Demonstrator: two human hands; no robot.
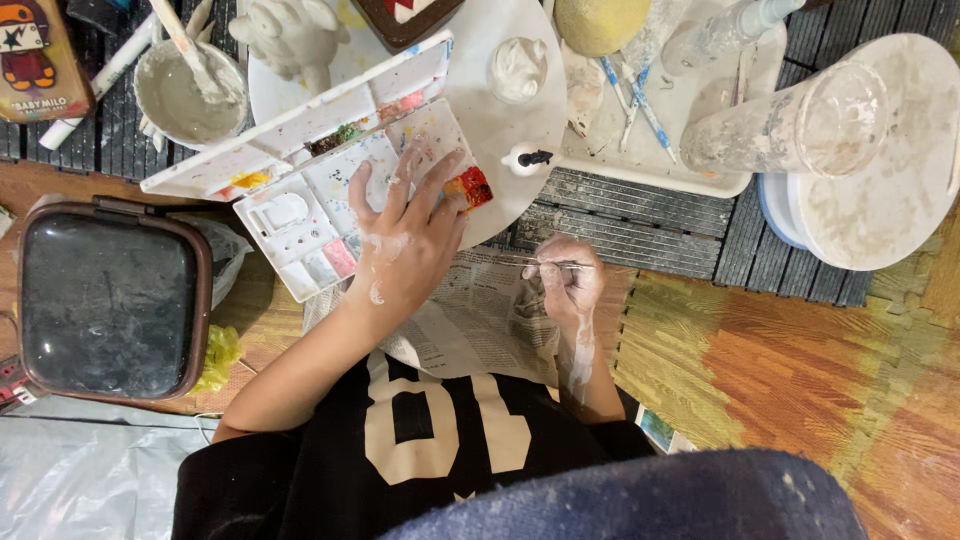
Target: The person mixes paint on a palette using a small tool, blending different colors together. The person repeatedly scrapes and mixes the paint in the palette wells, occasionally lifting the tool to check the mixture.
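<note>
My left hand, smeared with white, rests fingers spread on an open white paint palette with stained wells, near an orange-red patch of paint. My right hand, also white-coated, pinches a thin brush or stick that lies level, pointing left, over a sheet of newspaper. The palette sits partly on a round white board.
A cup of white slip with sticks and a white clay figure stand at the back left. A white tray holds blue-handled tools, a plastic cup on its side and a yellow sponge. A dark lidded bin stands left.
</note>
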